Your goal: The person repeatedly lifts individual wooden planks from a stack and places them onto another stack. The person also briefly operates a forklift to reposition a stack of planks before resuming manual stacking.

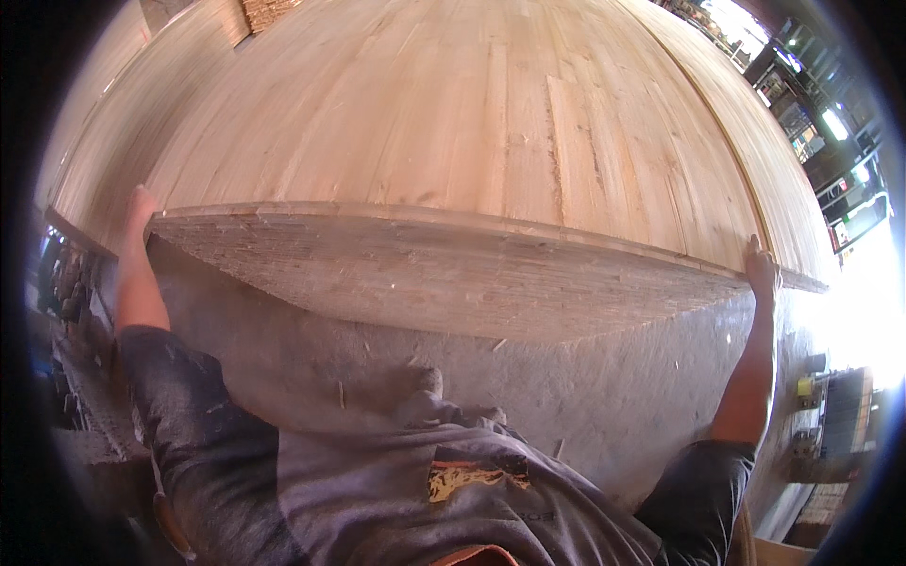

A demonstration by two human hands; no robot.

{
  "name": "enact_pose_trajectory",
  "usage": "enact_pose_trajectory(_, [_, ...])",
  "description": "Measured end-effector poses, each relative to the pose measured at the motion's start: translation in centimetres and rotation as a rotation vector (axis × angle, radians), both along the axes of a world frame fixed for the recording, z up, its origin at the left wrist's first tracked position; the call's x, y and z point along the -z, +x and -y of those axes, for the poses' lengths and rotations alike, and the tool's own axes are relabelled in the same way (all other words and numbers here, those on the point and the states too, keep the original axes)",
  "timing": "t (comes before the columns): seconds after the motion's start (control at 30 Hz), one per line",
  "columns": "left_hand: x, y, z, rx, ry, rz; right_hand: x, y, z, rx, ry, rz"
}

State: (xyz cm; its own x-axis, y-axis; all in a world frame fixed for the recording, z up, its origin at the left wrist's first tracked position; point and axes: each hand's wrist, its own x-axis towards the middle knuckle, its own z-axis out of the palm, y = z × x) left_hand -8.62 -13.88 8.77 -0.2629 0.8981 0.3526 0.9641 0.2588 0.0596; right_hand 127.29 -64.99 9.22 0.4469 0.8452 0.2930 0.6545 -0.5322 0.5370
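A wide, pale wooden panel [406,123] of joined strips lies on top of a tall stack of like panels [415,274]. With my arms spread, my left hand [141,202] is closed on the panel's near left corner; its fingertips are partly hidden. At the near right corner my right hand [761,261] grips the panel's edge, with fingers over the top and the rest of the grip out of sight. The panel's near edge runs between my hands, above the layered front of the stack.
More panel stacks stand close on the left [179,104] and on the right [755,151]. Wood splinters lie on the grey concrete floor [604,387] between me and the stack. Shelving or machinery [821,123] stands at the far right, beside bright light.
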Motion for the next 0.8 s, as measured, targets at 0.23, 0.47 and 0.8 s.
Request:
enact_pose_trajectory(0.23, [2.1, -2.0, 1.1, 0.066, -0.005, 0.005, -0.7, -0.5, -1.9, 0.106, -0.034, -0.130])
enact_pose_trajectory(0.47, [2.0, -2.4, 0.2, 0.136, -0.063, -0.065, -0.3, -1.7, -1.4, 0.126, 0.018, -0.111])
enact_pose_trajectory(0.8, [0.9, -2.2, -0.1, 0.047, -0.107, -0.127, -2.5, -6.4, -1.9, 0.193, 0.096, -0.234])
